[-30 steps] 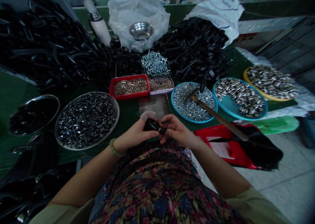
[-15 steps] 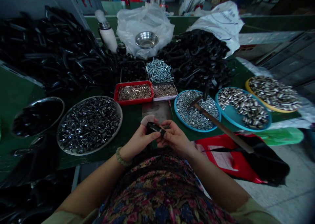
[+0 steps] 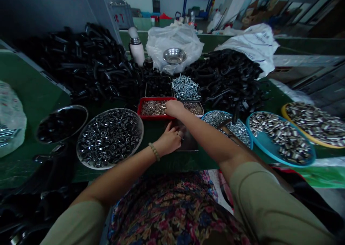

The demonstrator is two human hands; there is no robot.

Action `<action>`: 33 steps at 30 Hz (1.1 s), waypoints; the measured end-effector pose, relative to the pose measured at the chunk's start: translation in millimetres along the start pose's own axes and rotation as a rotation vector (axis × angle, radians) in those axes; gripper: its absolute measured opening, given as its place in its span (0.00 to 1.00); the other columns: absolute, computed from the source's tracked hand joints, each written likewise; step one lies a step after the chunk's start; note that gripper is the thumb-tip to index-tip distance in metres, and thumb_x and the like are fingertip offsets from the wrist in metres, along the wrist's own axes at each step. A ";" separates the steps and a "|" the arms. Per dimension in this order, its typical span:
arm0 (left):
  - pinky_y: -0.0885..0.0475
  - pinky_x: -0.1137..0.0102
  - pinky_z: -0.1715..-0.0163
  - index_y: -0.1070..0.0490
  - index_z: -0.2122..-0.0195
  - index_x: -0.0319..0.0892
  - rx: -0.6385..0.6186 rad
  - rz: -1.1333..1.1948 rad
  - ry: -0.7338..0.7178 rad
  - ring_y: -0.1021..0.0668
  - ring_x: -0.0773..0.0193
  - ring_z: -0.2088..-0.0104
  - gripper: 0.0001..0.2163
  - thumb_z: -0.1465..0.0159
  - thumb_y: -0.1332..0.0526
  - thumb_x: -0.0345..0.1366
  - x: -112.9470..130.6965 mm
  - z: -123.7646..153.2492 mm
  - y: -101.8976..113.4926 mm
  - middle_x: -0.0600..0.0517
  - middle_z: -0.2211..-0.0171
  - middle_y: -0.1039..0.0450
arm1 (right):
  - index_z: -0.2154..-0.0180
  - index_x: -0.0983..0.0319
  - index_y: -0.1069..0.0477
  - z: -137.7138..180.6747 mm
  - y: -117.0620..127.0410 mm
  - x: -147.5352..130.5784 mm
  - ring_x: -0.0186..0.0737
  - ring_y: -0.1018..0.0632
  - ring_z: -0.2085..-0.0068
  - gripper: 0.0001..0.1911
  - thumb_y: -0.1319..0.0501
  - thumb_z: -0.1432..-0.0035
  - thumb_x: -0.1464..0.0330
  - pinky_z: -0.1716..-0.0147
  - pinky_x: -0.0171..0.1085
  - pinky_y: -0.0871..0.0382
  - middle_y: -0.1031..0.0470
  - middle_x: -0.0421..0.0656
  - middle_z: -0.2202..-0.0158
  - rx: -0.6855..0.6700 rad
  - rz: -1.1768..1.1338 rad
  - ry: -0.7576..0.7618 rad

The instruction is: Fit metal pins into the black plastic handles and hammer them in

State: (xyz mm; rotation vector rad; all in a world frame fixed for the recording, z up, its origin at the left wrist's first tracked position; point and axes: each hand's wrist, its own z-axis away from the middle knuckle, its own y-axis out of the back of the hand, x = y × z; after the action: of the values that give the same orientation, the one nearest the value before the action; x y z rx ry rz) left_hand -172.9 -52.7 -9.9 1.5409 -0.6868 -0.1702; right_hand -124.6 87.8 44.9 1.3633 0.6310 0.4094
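Right hand (image 3: pixel 175 109) at small coppery metal pins (image 3: pixel 153 107) in red rectangular plastic tray (image 3: pixel 151 117); grip hidden, cannot be told. Left hand (image 3: pixel 169 142) half-curled above flat grey metal plate (image 3: pixel 191 143), contents unclear. Pick-up appears incomplete: no pin visibly lifted clear

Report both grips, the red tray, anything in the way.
Right grip at right end of red tray, hold unseen. Left grip by metal plate, hold unclear. Hammer aside, not blocking.

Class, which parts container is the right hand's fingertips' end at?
The red tray: the right hand has its fingers at that tray's right end. No other parts container is red.
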 end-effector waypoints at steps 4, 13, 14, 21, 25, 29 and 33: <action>0.67 0.44 0.37 0.34 0.46 0.45 0.113 0.058 0.045 0.35 0.52 0.40 0.19 0.39 0.43 0.31 1.8 9.5 -6.6 0.43 0.45 0.31 | 0.56 0.74 0.28 -4.2 -4.9 -7.9 0.51 0.24 0.52 0.14 0.46 0.40 0.74 0.53 0.43 0.33 0.25 0.62 0.54 0.034 0.008 0.028; 0.46 0.56 0.44 0.41 0.44 0.43 0.190 0.283 0.245 0.32 0.53 0.45 0.27 0.46 0.39 0.34 -3.8 9.5 -16.9 0.43 0.48 0.32 | 0.62 0.64 0.25 86.0 -8.2 48.9 0.38 0.24 0.56 0.09 0.44 0.41 0.75 0.53 0.37 0.33 0.22 0.45 0.60 0.103 -0.487 0.131; 0.46 0.56 0.45 0.42 0.44 0.42 0.195 0.289 0.251 0.32 0.52 0.45 0.28 0.46 0.39 0.35 -4.6 8.7 -18.3 0.43 0.48 0.32 | 0.62 0.64 0.25 98.1 -14.5 56.4 0.37 0.24 0.57 0.09 0.43 0.42 0.76 0.54 0.37 0.33 0.22 0.44 0.61 0.073 -0.550 0.106; 0.47 0.56 0.46 0.42 0.45 0.43 0.207 0.247 0.306 0.32 0.51 0.48 0.29 0.49 0.38 0.36 -4.5 6.0 -23.5 0.44 0.51 0.31 | 0.62 0.65 0.27 124.8 -39.5 67.1 0.38 0.24 0.62 0.07 0.43 0.38 0.70 0.60 0.36 0.33 0.23 0.45 0.65 0.035 -0.446 -0.042; 0.47 0.56 0.45 0.43 0.44 0.42 0.205 0.238 0.289 0.32 0.51 0.47 0.30 0.48 0.38 0.37 -4.4 6.3 -24.1 0.43 0.50 0.32 | 0.60 0.67 0.29 124.7 -40.6 55.7 0.42 0.25 0.56 0.08 0.46 0.36 0.71 0.52 0.40 0.35 0.24 0.49 0.60 0.032 -0.164 0.019; 0.46 0.57 0.46 0.43 0.45 0.42 0.196 0.234 0.287 0.32 0.51 0.47 0.29 0.48 0.38 0.37 -3.9 6.4 -21.8 0.44 0.50 0.32 | 0.60 0.67 0.29 128.7 -45.8 43.6 0.46 0.26 0.55 0.10 0.48 0.36 0.74 0.47 0.47 0.38 0.26 0.52 0.60 0.057 0.025 0.144; 0.46 0.56 0.47 0.41 0.46 0.43 0.216 0.215 0.295 0.31 0.51 0.48 0.27 0.48 0.39 0.37 -2.9 5.5 -21.5 0.45 0.51 0.31 | 0.51 0.66 0.31 147.0 -40.8 64.2 0.47 0.28 0.52 0.14 0.47 0.35 0.68 0.46 0.47 0.38 0.26 0.52 0.55 0.118 0.048 0.170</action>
State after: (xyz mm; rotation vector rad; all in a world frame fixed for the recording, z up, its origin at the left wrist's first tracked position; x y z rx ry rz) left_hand -171.2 -57.2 -31.7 1.6414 -0.6442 0.2970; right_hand 14.2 6.7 5.5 1.4682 0.7736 0.5376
